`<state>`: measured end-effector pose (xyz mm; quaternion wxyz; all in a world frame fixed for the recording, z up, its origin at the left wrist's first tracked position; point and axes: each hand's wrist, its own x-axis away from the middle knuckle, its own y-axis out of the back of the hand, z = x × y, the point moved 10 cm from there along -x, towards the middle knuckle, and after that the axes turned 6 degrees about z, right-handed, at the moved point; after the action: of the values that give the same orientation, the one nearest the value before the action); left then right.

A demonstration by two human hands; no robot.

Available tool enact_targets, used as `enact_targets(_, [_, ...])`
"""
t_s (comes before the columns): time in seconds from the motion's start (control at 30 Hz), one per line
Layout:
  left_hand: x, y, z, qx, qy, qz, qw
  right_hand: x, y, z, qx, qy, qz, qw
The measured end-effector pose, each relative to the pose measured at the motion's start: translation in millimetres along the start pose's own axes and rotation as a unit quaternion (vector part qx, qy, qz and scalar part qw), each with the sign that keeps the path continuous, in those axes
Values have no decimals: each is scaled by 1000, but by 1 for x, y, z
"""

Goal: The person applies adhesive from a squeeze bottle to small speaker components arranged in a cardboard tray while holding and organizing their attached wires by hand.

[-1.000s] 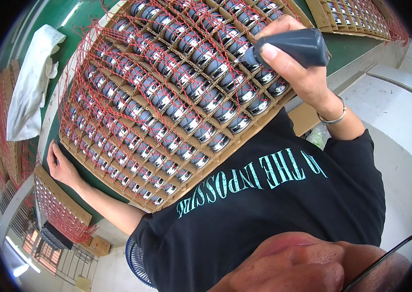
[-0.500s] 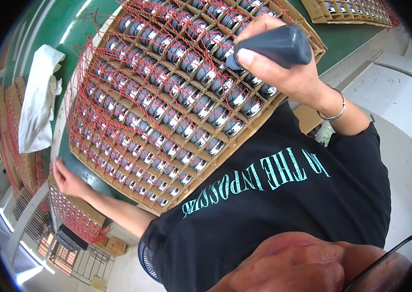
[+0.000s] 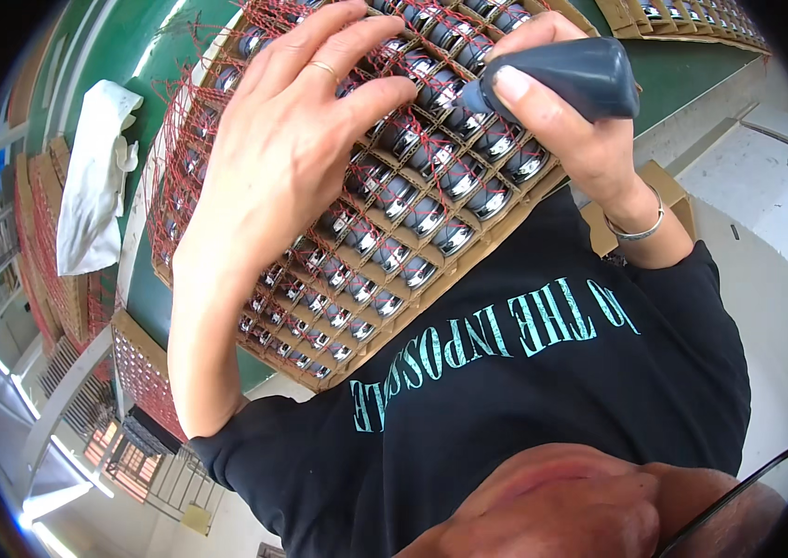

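So this looks like mid-job to me, I guess: the tray (image 3: 440, 275) is loaded up, and the bottle (image 3: 580, 79) is right in among the parts (image 3: 453, 237) near its right side. The right hand (image 3: 569, 139) has that bottle clamped between thumb and fingers, tilted so the narrow end points down and left at the cells. The left hand (image 3: 296, 126) holds nothing that I can see; its fingers are spread loosely over the tray, thumb well apart from the rest. Loading seems done, since the cells along the near edge each have a shiny round part with a dark grey top. What's left is harder to call: the nozzle is small and partly hidden, so I can't tell if it touches a part or which ones are finished. Thin red wires (image 3: 427, 139) run across the parts and bunch up in a tangle along the left side. The tray is cardboard, split into a grid, sitting on a green table (image 3: 668, 84). There's another tray (image 3: 619, 20) at upper right, also filled with parts, and a white cloth (image 3: 94, 181) off to the left.
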<state>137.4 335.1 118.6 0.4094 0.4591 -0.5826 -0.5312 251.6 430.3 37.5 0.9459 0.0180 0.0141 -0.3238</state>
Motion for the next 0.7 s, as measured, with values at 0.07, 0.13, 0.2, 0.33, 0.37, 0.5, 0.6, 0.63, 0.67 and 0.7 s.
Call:
enact_targets(0.07, [-4,-17,1,-21,-18,92,995,2,1,2,-7,5,-10,1000])
enact_targets(0.13, [-4,-26,-2,-37,-39,121,991,3,1,-1,-43,-19,-10,999])
enact_targets(0.2, [0,-17,-1,14,-5,22,1000,1,3,8,-7,22,0,1000])
enact_targets(0.33, [11,-23,3,27,-10,19,999,0,1,8,47,43,33,997])
enact_targets(0.37, [14,-22,2,25,-5,20,999,-1,1,9,46,42,34,997])
enact_targets(0.5, [17,-21,1,31,0,12,999,-2,-2,10,44,42,45,997])
enact_targets(0.6, [19,-20,3,44,-5,7,999,-2,-5,12,37,44,59,997])
enact_targets(0.63, [22,-19,3,44,-1,5,999,-1,-9,11,28,36,82,996])
enact_targets(0.67, [22,-19,3,38,-2,2,999,-1,-10,11,31,36,82,995])
enact_targets(0.7, [23,-20,4,33,-3,-2,999,-1,-15,11,64,32,93,993])
